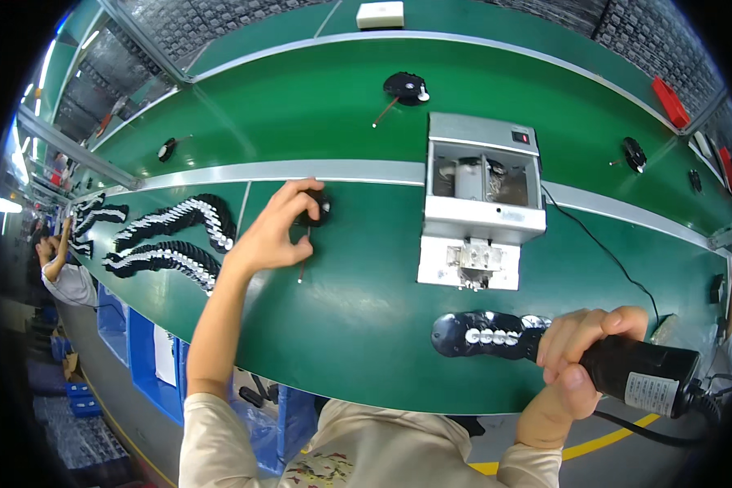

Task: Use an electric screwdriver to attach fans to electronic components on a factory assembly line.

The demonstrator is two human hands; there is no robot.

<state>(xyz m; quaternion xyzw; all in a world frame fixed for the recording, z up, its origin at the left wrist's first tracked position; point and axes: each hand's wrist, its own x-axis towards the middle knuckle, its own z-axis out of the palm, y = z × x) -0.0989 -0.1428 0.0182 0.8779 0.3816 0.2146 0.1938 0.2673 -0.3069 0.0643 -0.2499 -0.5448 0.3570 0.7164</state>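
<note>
My left hand (pixel 278 229) is over the bench with its fingers curled onto a small black rounded part (pixel 324 208). A thin red lead (pixel 303 268) runs from that part past my thumb. My right hand (pixel 581 346) is wrapped around a black corded power tool (pixel 641 376), cylindrical, with a white label on its side; its working end is hidden. Beside that hand lies an overlapping row of black discs with white centres (pixel 488 335), partly covered by my fingers.
A grey metal machine (pixel 484 195) stands mid-bench, its black cable (pixel 602 244) trailing right. Long rows of overlapping black parts (pixel 175 220) lie at left. Black parts with leads (pixel 405 88) sit on the raised green belt (pixel 301 106). Blue bins (pixel 156 366) stand below the bench; another person (pixel 65 272) works far left.
</note>
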